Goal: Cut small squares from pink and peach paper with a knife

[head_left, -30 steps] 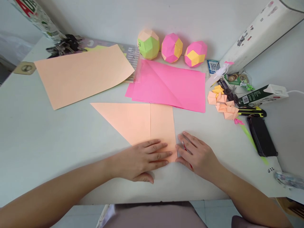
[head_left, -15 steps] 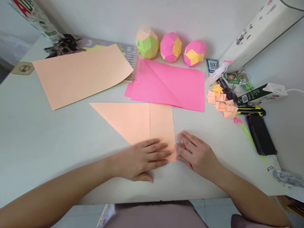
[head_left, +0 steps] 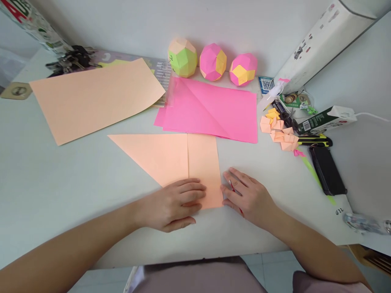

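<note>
A folded peach sheet of paper (head_left: 152, 152) lies on the table, its pointed corner to the left and a vertical edge line near its middle. My left hand (head_left: 174, 205) rests on the lower part of the sheet, fingers extended and slightly bent, holding nothing. At the sheet's lower right edge is my right hand (head_left: 249, 199), its fingertips touching or very near the paper. Tucked among its fingers is a thin red tool (head_left: 232, 186) with a metallic tip; most of it is hidden, so its kind is unclear.
Behind the sheet lie pink papers (head_left: 210, 106) and a larger peach sheet (head_left: 97, 99). Several faceted paper balls (head_left: 213, 62) stand by the wall. On the right are small folded paper pieces (head_left: 284, 136), a box cutter (head_left: 316, 141), a black case (head_left: 328, 171) and a carton (head_left: 325, 119).
My left hand has drawn back leftward across the sheet, its fingers bending more. The right hand stays by the paper's right edge. The whole view has shifted slightly.
</note>
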{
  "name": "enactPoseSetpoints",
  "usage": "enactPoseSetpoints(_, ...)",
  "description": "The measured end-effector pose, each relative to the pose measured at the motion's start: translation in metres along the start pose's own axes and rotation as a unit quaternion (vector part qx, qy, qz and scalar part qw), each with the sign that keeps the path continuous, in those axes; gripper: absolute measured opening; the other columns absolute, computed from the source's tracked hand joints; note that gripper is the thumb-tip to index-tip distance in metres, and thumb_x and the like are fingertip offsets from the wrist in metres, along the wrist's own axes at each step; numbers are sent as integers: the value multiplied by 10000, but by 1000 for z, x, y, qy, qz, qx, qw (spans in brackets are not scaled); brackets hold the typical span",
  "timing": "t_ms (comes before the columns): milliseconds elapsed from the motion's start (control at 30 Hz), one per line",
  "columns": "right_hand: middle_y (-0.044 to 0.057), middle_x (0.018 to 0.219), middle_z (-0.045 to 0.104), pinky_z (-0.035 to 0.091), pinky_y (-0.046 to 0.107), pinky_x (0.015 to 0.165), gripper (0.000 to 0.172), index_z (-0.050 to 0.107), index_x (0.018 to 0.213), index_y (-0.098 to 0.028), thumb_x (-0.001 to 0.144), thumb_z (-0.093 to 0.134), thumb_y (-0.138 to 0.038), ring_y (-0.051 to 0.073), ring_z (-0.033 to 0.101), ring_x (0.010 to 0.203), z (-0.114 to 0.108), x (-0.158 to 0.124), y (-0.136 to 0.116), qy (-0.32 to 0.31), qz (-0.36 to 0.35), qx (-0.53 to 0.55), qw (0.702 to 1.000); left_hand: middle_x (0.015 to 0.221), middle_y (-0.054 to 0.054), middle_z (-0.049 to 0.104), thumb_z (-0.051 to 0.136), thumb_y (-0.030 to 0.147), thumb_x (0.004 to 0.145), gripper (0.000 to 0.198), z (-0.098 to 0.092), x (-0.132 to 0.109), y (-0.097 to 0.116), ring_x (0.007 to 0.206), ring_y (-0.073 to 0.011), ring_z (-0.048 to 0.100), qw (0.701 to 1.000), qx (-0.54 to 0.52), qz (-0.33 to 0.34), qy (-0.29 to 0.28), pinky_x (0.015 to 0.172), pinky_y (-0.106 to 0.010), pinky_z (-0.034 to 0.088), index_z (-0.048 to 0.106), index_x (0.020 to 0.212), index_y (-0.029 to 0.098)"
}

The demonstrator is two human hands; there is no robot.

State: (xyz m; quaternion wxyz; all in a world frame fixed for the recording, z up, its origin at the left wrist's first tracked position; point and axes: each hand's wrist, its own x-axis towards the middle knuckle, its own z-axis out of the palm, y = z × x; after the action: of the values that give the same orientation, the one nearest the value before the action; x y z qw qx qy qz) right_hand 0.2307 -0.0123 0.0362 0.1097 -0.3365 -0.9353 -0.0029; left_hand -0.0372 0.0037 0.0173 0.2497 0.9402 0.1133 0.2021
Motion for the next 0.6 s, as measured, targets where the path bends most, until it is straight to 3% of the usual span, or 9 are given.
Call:
enactPoseSetpoints(200, 168, 1149, 657, 537, 425, 903, 211, 671, 981, -123, 902, 570, -289, 308, 550, 1177, 0, 0, 0, -2, -1, 2, 1000, 1020, -130, 623, 504, 165, 875, 157, 2, 0, -1, 1097, -267, 528, 999, -6, 4, 33, 1007, -489, 428, 631, 962, 131)
enactPoseSetpoints(600, 175, 1150, 654, 539, 435, 905, 194, 666, 972, -128, 902, 567, -280, 308, 548, 1181, 0, 1, 0, 0, -2, 4, 1000, 988, -119, 621, 507, 139, 859, 155, 2, 1, -1, 1040, -255, 531, 999, -15, 6, 37, 980, -483, 442, 620, 966, 139)
